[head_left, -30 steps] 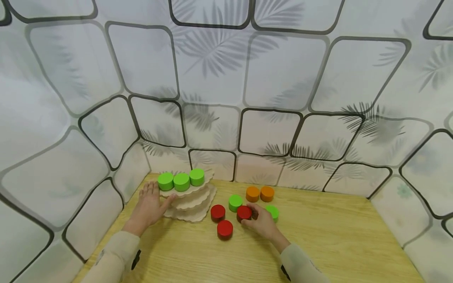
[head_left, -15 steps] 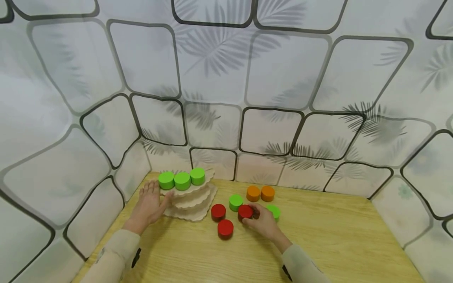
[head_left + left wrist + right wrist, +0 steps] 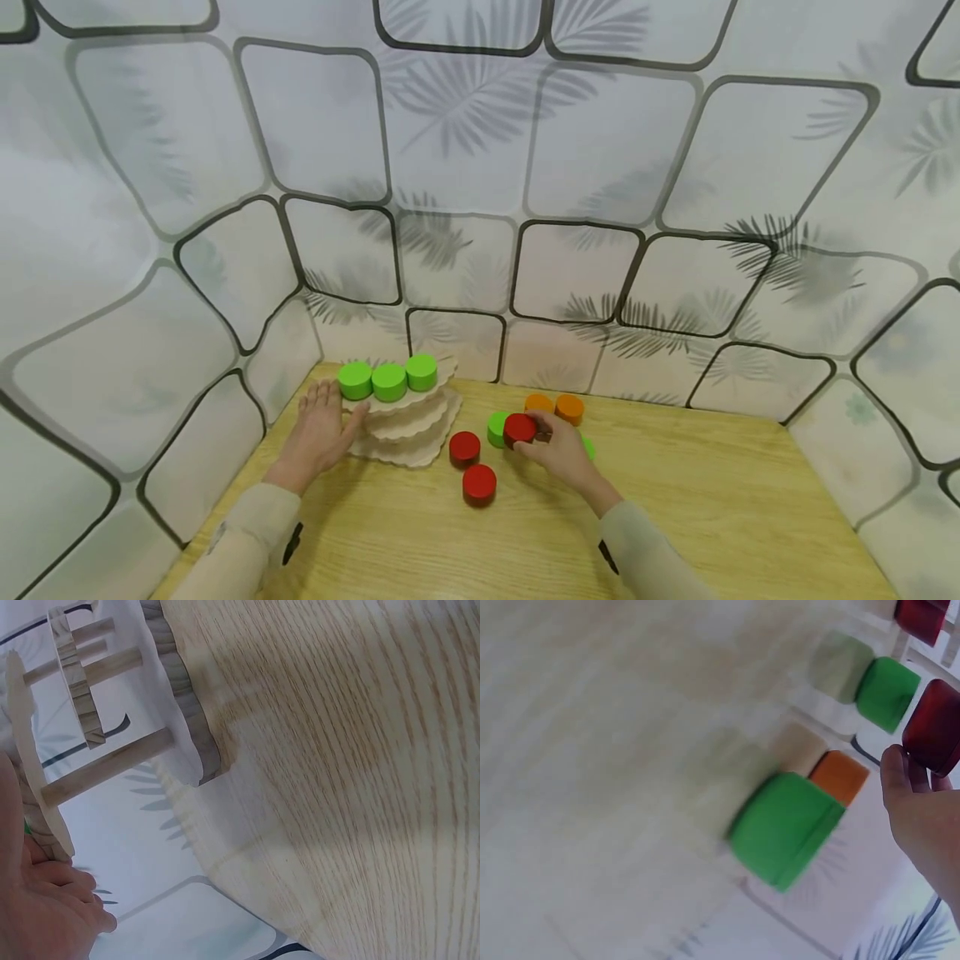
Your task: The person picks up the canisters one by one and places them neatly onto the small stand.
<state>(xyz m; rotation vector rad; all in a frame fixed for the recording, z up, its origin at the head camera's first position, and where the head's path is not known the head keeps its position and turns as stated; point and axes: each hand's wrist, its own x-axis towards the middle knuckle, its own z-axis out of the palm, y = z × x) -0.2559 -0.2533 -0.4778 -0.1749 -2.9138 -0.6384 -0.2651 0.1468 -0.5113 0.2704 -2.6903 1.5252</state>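
The right hand pinches a red disc above the table.

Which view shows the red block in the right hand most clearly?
The head view: the red block shows whole, pinched by the right hand above the table, among the other blocks. The right wrist view catches it only at the frame's edge, blurred, beside the fingertips. The left wrist view does not show it.

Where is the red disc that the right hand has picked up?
In the head view the red disc is pinched in the right hand, lifted just above the wooden table, in front of a green disc and right of the tiered stand.
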